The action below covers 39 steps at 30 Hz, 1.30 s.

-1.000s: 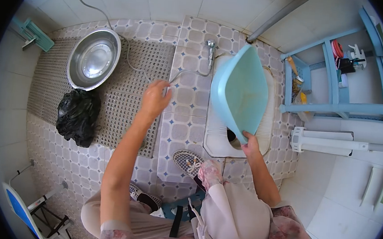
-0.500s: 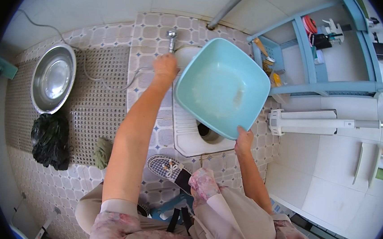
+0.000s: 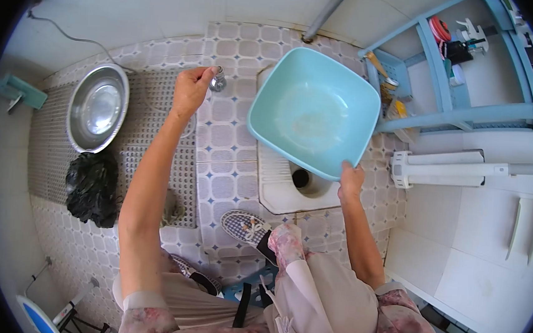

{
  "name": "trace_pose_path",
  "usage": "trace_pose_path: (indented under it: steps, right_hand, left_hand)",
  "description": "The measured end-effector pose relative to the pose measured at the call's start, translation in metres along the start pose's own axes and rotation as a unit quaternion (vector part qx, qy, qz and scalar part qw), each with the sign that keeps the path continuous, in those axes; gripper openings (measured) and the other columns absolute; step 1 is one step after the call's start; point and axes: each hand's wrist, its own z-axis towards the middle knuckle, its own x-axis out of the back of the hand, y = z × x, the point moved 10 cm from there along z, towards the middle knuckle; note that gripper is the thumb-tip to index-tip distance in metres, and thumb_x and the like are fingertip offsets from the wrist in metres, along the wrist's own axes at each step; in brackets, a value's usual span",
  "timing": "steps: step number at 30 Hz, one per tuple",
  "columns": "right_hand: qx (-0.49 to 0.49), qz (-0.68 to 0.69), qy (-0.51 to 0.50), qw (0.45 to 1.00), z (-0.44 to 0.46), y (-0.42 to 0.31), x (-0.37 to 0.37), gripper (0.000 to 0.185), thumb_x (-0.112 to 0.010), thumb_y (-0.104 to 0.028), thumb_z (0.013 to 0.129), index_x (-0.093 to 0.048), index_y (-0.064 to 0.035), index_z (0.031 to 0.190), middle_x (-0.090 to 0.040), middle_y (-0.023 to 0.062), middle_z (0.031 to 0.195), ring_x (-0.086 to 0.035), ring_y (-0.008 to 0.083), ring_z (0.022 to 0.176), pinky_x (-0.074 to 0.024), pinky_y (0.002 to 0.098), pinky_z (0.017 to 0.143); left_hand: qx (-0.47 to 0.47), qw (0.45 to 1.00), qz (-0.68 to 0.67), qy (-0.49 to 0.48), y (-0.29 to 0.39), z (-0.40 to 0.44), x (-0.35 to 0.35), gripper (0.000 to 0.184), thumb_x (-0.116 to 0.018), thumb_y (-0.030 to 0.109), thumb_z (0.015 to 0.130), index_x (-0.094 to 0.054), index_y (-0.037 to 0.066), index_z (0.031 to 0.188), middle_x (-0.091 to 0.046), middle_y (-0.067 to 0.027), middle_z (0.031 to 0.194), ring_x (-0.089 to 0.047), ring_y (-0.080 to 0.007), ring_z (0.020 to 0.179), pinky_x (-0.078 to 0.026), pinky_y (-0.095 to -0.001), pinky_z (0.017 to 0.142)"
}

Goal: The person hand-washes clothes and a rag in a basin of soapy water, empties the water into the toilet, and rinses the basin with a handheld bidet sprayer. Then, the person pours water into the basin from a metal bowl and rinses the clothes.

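The light blue basin [image 3: 314, 111] hangs tilted over the white squat toilet [image 3: 276, 198], its inside facing me. My right hand [image 3: 351, 182] grips its lower right corner. Brownish marks show on its bottom. To the left, above the tiled floor, my left hand [image 3: 192, 92] is closed, with a metal nozzle [image 3: 218, 80] sticking out beside the thumb. A thin grey hose [image 3: 188, 128] curves below that hand. The fingers hide where the nozzle and hose meet.
A steel bowl [image 3: 99, 108] and a black plastic bag [image 3: 92, 189] are on the perforated grey mat [image 3: 149, 151]. A blue shelf unit [image 3: 464, 116] with bottles stands at right, near a white long-handled tool [image 3: 435, 170]. My checked shoe [image 3: 243, 225] is before the toilet.
The basin has turned more open toward me. My left hand reached the metal nozzle, and both are now farther left, off the floor spot where the nozzle was. The view has shifted.
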Motion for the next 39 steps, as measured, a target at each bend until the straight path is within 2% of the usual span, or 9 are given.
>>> trace_pose_path:
  steps: [5, 10, 17, 23, 27, 29, 32, 35, 39]
  right_hand:
    - [0.005, 0.002, -0.034, 0.999, -0.011, -0.005, -0.032, 0.024, -0.056, -0.009, 0.084, -0.063, 0.0064, 0.101, -0.064, 0.0085, 0.091, -0.058, 0.0148, 0.079, -0.0462, 0.0297, 0.071]
    - [-0.02, 0.025, -0.09, 0.995, -0.028, -0.015, -0.065, 0.027, -0.057, -0.01, 0.085, -0.063, 0.0071, 0.105, -0.064, 0.0097, 0.093, -0.057, 0.0155, 0.081, -0.0461, 0.0298, 0.072]
    - [0.022, -0.031, -0.132, 0.99, -0.041, -0.022, -0.099, 0.029, -0.057, -0.011, 0.086, -0.064, 0.0072, 0.108, -0.066, 0.0102, 0.095, -0.058, 0.0162, 0.085, -0.0465, 0.0311, 0.077]
    - [0.012, -0.003, -0.177, 0.984, -0.042, -0.023, -0.124, 0.029, -0.057, -0.012, 0.086, -0.064, 0.0063, 0.107, -0.066, 0.0095, 0.094, -0.058, 0.0162, 0.084, -0.046, 0.0316, 0.079]
    - [0.026, -0.05, -0.174, 0.983, -0.038, -0.014, -0.129, 0.028, -0.057, -0.012, 0.086, -0.064, 0.0057, 0.107, -0.066, 0.0092, 0.094, -0.058, 0.0159, 0.084, -0.0457, 0.0315, 0.08]
    - [0.04, -0.063, -0.175, 0.982, -0.041, -0.018, -0.129, 0.028, -0.057, -0.012, 0.086, -0.064, 0.0057, 0.107, -0.066, 0.009, 0.094, -0.057, 0.0158, 0.085, -0.0456, 0.0316, 0.08]
    - [0.044, -0.069, -0.192, 0.978, -0.048, -0.022, -0.133, 0.029, -0.057, -0.013, 0.086, -0.064, 0.0058, 0.108, -0.066, 0.0097, 0.095, -0.058, 0.0166, 0.086, -0.0456, 0.0321, 0.081]
    - [0.041, -0.1, -0.199, 0.974, -0.049, -0.02, -0.133, 0.03, -0.056, -0.014, 0.087, -0.063, 0.0052, 0.109, -0.066, 0.0104, 0.096, -0.058, 0.0178, 0.087, -0.0456, 0.0332, 0.082]
    - [0.065, -0.111, -0.203, 0.971, -0.051, -0.029, -0.136, 0.031, -0.055, -0.014, 0.087, -0.062, 0.006, 0.11, -0.066, 0.0121, 0.096, -0.059, 0.0193, 0.087, -0.0457, 0.0343, 0.083]
  left_hand:
    - [0.106, 0.983, -0.145, -0.025, 0.044, -0.023, 0.043, 0.034, -0.065, 0.031, 0.093, -0.073, 0.001, 0.106, -0.037, 0.0092, 0.057, -0.027, -0.0022, 0.051, -0.022, -0.0213, 0.049]
    - [0.067, 0.968, -0.24, -0.035, 0.088, -0.04, 0.045, 0.037, -0.065, 0.033, 0.094, -0.071, 0.0, 0.109, -0.036, 0.0097, 0.058, -0.027, -0.0034, 0.052, -0.022, -0.0214, 0.05]
    - [0.137, 0.956, -0.252, -0.061, 0.029, -0.068, 0.021, 0.031, -0.062, 0.028, 0.096, -0.072, 0.0, 0.107, -0.039, 0.0091, 0.058, -0.03, -0.0036, 0.052, -0.025, -0.0218, 0.051]
    - [0.19, 0.97, -0.094, -0.119, -0.032, -0.095, 0.022, 0.028, -0.063, 0.026, 0.095, -0.074, 0.001, 0.103, -0.045, 0.0074, 0.059, -0.035, -0.0037, 0.054, -0.032, -0.022, 0.051]
    - [0.101, 0.975, 0.118, -0.156, -0.035, -0.106, 0.024, 0.023, -0.067, 0.024, 0.087, -0.074, 0.004, 0.094, -0.054, -0.0001, 0.06, -0.05, -0.0141, 0.055, -0.046, -0.0322, 0.058]
    - [0.039, 0.93, 0.32, -0.177, -0.025, -0.108, 0.021, 0.024, -0.067, 0.025, 0.082, -0.073, 0.006, 0.095, -0.064, -0.007, 0.07, -0.062, -0.0221, 0.066, -0.051, -0.0384, 0.065]
    - [-0.02, 0.821, 0.545, -0.169, 0.005, -0.113, 0.0, 0.037, -0.068, 0.026, 0.077, -0.067, 0.004, 0.106, -0.067, -0.0158, 0.098, -0.065, -0.032, 0.092, -0.053, -0.043, 0.074]
    - [-0.031, 0.806, 0.566, -0.171, 0.008, -0.107, -0.033, 0.049, -0.068, 0.028, 0.08, -0.055, 0.0, 0.119, -0.062, -0.0161, 0.111, -0.06, -0.0324, 0.106, -0.054, -0.041, 0.08]
    - [0.067, 0.835, 0.52, -0.164, -0.033, -0.105, -0.056, 0.045, -0.065, 0.022, 0.085, -0.049, -0.002, 0.12, -0.063, -0.0161, 0.107, -0.065, -0.0335, 0.099, -0.054, -0.0419, 0.082]
